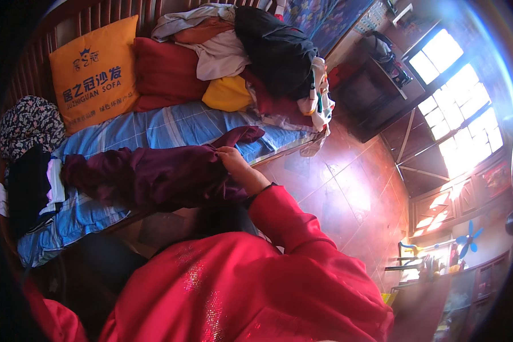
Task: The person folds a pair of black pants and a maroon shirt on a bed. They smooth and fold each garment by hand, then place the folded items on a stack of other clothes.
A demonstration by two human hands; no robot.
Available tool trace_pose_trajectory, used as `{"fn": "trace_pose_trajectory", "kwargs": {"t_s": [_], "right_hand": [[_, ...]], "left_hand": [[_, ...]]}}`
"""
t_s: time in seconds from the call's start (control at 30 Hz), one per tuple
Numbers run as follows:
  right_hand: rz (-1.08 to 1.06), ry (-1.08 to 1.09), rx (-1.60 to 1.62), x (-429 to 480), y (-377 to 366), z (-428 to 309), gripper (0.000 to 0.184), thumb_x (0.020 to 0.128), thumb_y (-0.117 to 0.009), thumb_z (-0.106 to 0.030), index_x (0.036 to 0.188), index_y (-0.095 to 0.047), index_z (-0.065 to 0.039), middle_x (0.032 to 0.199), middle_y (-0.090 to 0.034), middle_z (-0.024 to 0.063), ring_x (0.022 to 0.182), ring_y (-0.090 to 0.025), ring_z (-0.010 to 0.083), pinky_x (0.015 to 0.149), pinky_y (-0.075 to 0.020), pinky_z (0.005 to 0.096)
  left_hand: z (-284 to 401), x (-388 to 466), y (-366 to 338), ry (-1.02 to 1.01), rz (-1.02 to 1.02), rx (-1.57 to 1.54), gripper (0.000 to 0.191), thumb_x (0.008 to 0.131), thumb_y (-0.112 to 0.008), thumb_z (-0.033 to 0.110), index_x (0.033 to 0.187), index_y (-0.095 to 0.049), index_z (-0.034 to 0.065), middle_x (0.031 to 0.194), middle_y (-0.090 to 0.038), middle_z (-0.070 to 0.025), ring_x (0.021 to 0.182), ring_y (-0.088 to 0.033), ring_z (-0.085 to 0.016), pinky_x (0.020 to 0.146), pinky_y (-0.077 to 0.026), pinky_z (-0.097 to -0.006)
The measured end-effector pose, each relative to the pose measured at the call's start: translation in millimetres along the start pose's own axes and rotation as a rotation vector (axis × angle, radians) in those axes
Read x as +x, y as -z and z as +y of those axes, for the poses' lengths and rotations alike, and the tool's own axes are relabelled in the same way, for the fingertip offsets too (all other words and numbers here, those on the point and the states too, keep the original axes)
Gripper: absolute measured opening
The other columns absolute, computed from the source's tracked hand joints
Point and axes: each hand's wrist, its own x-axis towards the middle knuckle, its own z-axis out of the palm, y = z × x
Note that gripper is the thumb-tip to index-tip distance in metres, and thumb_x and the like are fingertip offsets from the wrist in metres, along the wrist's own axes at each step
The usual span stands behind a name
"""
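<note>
My right hand, at the end of a red sleeve, grips the edge of a dark purple garment near its right end. The garment lies stretched along the front of a wooden sofa seat covered by a blue plaid cloth. One end of it is bent up beyond my fingers. My left hand is out of view; part of the left sleeve shows at the lower left. Close to the garment's left end are stacked dark and white clothes.
An orange cushion with writing leans on the slatted sofa back beside a red cushion. Heaped clothes cover the seat's right part. A floral bundle sits at the left end. Tiled floor lies right of the sofa.
</note>
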Motion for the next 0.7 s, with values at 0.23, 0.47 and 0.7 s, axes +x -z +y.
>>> {"fn": "trace_pose_trajectory", "kwargs": {"t_s": [0.23,0.47,0.7], "right_hand": [[0.004,-0.08,0.029,-21,-5,-25,0.021,0.091,-0.055,-0.011,0.105,-0.067,0.0,0.095,-0.068,0.0069,0.088,-0.062,0.0172,0.079,-0.0488,0.0289],[-0.057,0.507,-0.441,38,22,76,0.023,0.084,-0.053,-0.005,0.102,-0.067,-0.001,0.103,-0.066,0.0157,0.098,-0.062,0.03,0.091,-0.0489,0.0347],[0.034,0.153,-0.141,3,1,39,0.02,0.094,-0.054,-0.011,0.103,-0.067,-0.001,0.094,-0.068,0.0093,0.084,-0.061,0.0181,0.075,-0.0504,0.0317]], "left_hand": [[-10,-1,-3,0.02,0.031,0.068,0.022,0.093,-0.05,0.014,0.089,-0.067,0.0018,0.096,-0.068,-0.0117,0.086,-0.065,-0.025,0.071,-0.052,-0.0402],[-14,-3,-1,0.014,0.051,0.154,0.02,0.093,-0.051,0.013,0.09,-0.067,0.0013,0.095,-0.067,-0.0113,0.084,-0.065,-0.024,0.071,-0.051,-0.0386],[-5,8,5,0.023,0.068,0.229,0.019,0.093,-0.051,0.012,0.091,-0.067,0.0009,0.093,-0.067,-0.0109,0.083,-0.064,-0.022,0.071,-0.051,-0.0369]]}}
